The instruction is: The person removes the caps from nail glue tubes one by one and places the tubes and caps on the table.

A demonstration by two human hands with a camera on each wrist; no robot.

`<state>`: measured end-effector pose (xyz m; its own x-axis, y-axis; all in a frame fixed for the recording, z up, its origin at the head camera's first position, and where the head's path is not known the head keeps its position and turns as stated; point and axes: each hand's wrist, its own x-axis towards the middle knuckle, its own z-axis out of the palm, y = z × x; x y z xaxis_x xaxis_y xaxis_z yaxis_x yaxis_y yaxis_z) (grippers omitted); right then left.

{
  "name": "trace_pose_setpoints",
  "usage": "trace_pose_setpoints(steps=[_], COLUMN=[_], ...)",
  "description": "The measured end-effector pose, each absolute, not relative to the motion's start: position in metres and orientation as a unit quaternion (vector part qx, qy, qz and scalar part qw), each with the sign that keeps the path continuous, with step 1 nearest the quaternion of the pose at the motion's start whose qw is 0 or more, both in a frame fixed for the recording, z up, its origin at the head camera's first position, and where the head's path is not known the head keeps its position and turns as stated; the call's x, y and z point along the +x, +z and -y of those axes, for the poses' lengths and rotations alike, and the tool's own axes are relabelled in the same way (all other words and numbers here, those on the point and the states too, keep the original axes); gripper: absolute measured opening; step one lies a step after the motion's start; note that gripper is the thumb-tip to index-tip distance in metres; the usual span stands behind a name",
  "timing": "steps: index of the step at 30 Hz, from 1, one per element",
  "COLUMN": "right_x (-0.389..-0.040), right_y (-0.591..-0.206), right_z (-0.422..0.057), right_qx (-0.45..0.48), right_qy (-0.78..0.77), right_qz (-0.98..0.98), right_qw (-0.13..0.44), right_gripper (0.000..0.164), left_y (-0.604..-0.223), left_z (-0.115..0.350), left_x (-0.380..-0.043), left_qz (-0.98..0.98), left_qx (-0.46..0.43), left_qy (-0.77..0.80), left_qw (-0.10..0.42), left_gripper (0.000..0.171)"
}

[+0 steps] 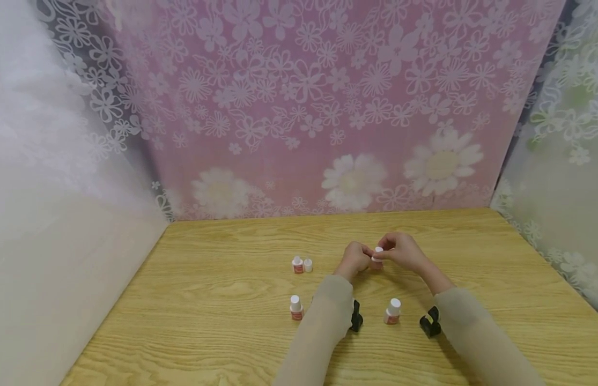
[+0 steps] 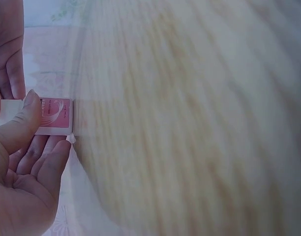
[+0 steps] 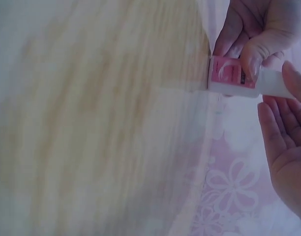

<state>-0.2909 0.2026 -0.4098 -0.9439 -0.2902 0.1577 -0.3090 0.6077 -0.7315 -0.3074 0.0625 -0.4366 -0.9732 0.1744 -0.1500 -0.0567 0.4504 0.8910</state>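
Observation:
A small white bottle with a pink label is between my hands, over the far right part of the wooden table. My left hand grips its body, with the thumb lying across the label. At the other end, the thumb and fingers of my right hand pinch the bottle's white cap. The cap sits against the bottle's neck, and both wrist views show the bottle lengthwise. Further left on the table stands a similar bottle with its pointed nozzle bare, and a loose white cap is right beside it.
Two more capped bottles stand nearer me: one at the left, close by my left sleeve, the other between my forearms. Black wrist mounts show beside both sleeves. A pink flowered curtain hangs behind the wooden table.

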Motion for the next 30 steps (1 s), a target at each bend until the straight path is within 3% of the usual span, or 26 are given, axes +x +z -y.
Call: trace_pose_setpoints(steps=[20, 30], right_x=[-0.303, -0.301], right_y=[-0.412, -0.414], right_z=[-0.214, -0.212], right_qx=[0.228, 0.227], right_qy=[0.452, 0.422], right_qz=[0.86, 0.877], right_qw=[-0.071, -0.031], right_gripper=[0.017, 0.018], left_y=[-0.437, -0.435], left_z=[-0.064, -0.062], left_x=[-0.306, -0.304], left_qz=[-0.842, -0.845], left_qx=[0.032, 0.03], left_qy=[0.526, 0.522], left_qw=[0.12, 0.117], left_gripper=[0.01, 0.011])
